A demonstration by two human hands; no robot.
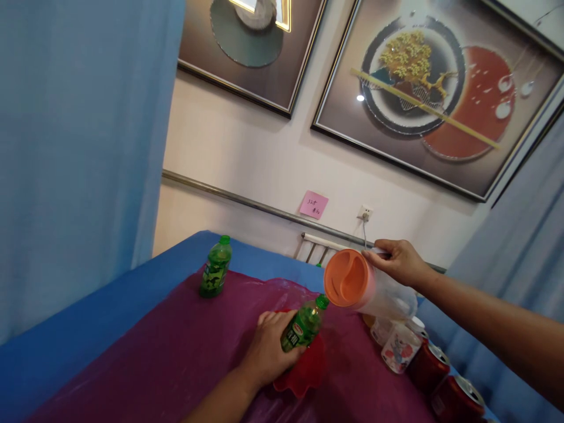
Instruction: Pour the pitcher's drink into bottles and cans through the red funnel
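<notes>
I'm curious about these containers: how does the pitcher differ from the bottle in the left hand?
The pitcher has a wide orange lid; the bottle has a narrow green cap. The right hand grips the pitcher's handle, while the left hand grips around the bottle. Both look partly see-through.

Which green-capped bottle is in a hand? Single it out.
The nearer green-capped bottle, gripped by the left hand; the other green-capped bottle stands untouched, farther left.

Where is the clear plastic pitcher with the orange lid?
In the head view, the pitcher is right of centre, tilted in the right hand, its lid close to the green-capped clear plastic bottle in the left hand.
</notes>
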